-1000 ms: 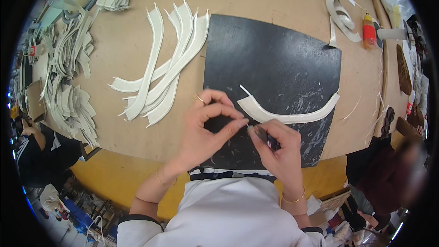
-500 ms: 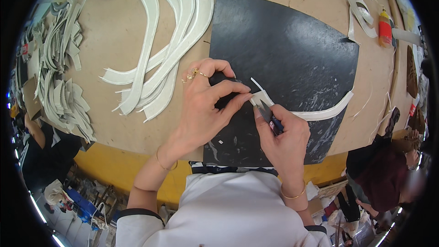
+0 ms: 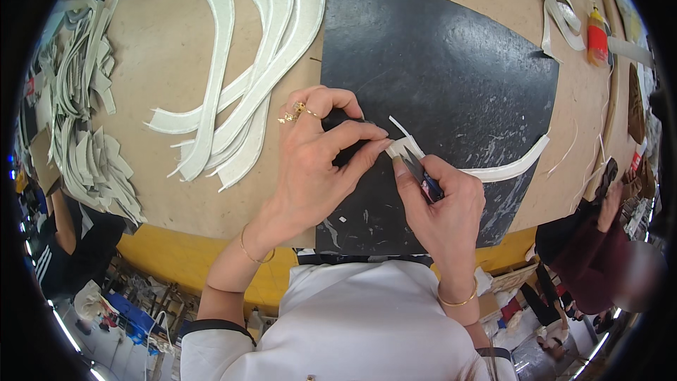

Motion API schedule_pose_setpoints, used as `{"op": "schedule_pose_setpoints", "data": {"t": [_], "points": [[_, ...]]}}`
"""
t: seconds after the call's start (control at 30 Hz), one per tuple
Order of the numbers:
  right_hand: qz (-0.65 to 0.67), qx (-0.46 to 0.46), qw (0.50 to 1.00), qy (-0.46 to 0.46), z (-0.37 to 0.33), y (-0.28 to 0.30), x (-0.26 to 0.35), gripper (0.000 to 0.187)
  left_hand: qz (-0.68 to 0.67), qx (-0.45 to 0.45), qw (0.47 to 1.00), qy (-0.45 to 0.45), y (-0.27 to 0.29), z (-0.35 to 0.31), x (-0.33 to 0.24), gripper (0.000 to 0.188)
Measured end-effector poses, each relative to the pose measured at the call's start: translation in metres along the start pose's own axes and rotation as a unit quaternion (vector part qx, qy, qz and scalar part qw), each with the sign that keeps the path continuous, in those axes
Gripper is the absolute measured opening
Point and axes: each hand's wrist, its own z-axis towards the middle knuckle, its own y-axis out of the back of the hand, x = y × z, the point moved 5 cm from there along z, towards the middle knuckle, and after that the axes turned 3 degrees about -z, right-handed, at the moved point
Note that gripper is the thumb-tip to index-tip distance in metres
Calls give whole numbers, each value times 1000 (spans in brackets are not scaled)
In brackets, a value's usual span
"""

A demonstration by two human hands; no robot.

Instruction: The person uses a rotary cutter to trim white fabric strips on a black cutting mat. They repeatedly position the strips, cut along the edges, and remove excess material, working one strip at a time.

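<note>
My left hand (image 3: 309, 155) pinches the end of a curved white fabric strip (image 3: 511, 170) between thumb and fingertips, over a black mat (image 3: 423, 42). A dark patch shows inside its curled fingers; whether that is a held object or the mat, I cannot tell. My right hand (image 3: 451, 201) closes round small thread snips (image 3: 430, 187) with dark handles. Their pointed blades lie against the strip's end, just right of my left fingertips. A thin white tail (image 3: 399, 127) sticks up from that end. The rest of the strip runs out rightward from under my right hand.
Several similar white strips (image 3: 218, 35) lie crossed left of the mat. Stacks of grey-white pieces (image 3: 81, 85) crowd the table's left edge. At the far right are a tape roll (image 3: 557, 7) and a red-labelled bottle (image 3: 598, 39). Other people (image 3: 592, 247) stand beyond the table's right side.
The snips and my right hand have shifted slightly right and down relative to my left fingertips. My left hand keeps its pinch. The whole view has moved a little.
</note>
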Motion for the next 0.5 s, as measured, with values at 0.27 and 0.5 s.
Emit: {"op": "schedule_pose_setpoints", "data": {"t": [0.27, 0.5], "points": [[29, 2, 1000, -10, 3, 0, -2, 32, 1, -42, 999, 4, 0, -5, 1, 21], [42, 7, 999, -24, 4, -1, -5, 29, 234, 63, 938, -247, -4, -41, -21, 23]]}}
